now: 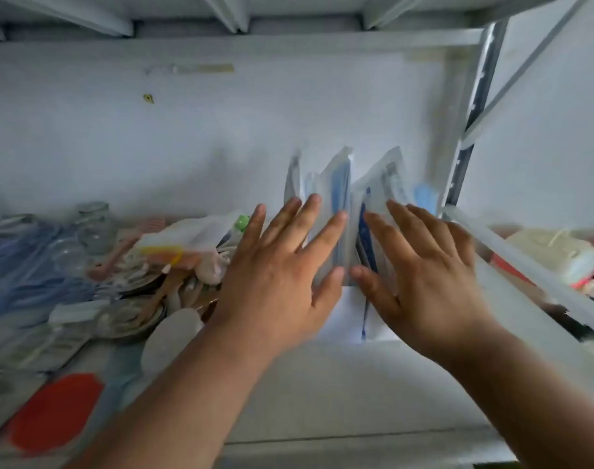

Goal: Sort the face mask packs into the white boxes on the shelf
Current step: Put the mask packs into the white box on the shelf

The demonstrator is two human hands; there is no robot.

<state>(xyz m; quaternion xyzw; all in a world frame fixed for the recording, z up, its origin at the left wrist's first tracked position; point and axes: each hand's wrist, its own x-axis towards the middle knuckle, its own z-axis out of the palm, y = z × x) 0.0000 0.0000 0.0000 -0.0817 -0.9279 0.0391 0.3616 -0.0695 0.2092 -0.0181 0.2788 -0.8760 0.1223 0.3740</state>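
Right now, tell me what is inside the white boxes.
Clear face mask packs stand upright in the white boxes, showing blue masks. The left hand and right hand cover their lower parts and the boxes' insides.

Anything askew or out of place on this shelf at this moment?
Yes. The face mask packs stand crooked in the white boxes, fanning apart above them, while the left hand and right hand press on them with straight fingers. A loose blue mask lies behind, outside the boxes.

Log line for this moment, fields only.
step: packs standing in white box | left hand: open, on clear-wrapped blue mask packs | right hand: open, on same packs | shelf: clutter left
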